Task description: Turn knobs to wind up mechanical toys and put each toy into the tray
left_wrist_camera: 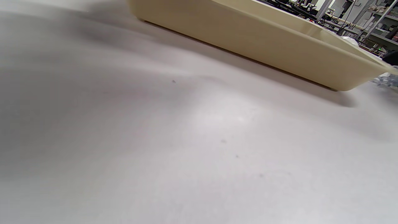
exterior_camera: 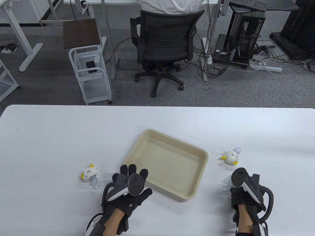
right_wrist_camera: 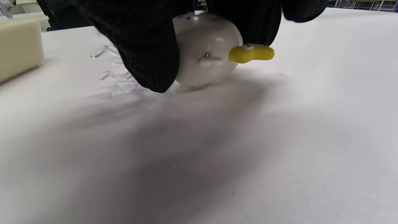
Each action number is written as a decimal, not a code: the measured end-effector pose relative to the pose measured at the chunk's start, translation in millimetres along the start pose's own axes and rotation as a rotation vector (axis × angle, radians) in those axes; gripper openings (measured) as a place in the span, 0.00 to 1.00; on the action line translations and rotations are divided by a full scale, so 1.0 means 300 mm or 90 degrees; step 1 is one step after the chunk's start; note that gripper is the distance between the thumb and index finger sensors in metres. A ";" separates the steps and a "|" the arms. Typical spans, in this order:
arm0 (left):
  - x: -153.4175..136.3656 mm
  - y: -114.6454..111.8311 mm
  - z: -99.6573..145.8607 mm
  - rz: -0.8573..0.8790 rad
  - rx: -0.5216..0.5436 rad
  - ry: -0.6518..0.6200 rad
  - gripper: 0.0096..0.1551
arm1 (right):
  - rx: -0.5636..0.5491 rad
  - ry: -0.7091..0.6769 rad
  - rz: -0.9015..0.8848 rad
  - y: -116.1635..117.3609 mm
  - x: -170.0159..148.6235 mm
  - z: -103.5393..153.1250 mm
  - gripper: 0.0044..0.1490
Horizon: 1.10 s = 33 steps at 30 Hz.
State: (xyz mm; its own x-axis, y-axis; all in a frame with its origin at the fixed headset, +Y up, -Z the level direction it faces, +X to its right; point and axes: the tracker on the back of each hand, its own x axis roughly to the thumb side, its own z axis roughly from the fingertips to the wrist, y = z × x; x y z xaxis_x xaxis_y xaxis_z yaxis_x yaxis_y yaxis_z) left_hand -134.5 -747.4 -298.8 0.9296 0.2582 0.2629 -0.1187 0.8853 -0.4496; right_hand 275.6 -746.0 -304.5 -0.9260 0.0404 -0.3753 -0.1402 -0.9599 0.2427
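A shallow beige tray sits mid-table, and no toy lies inside it. One white wind-up toy with yellow bits and clear legs lies left of the tray. A second toy lies to the tray's right. My right hand is curled over a third toy, whose clear legs stick out to the left. In the right wrist view, black fingers wrap that white toy on the table, with a yellow piece poking out. My left hand lies flat with spread fingers by the tray's near-left edge, holding nothing.
The left wrist view shows only the tray's outer wall and the white tabletop. Beyond the table's far edge are an office chair with a seated person, a white cart and a computer tower.
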 end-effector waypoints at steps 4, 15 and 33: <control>-0.002 0.008 0.000 0.010 0.019 -0.001 0.51 | -0.118 -0.099 -0.002 -0.092 0.091 0.094 0.48; -0.016 0.071 0.035 0.312 0.103 -0.119 0.53 | -0.196 -0.556 0.004 -0.096 0.559 0.351 0.55; -0.033 0.035 -0.011 0.564 -0.069 -0.213 0.49 | -0.194 -0.788 -0.018 -0.023 0.647 0.455 0.61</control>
State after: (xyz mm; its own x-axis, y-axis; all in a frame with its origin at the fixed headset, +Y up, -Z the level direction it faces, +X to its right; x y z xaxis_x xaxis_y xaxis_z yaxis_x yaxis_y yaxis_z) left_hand -143.9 -742.1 -309.0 0.3667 0.9303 0.0113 -0.6841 0.2779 -0.6744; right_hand 49.2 -693.6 -256.9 -0.6536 0.1351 0.7447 -0.2324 -0.9722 -0.0275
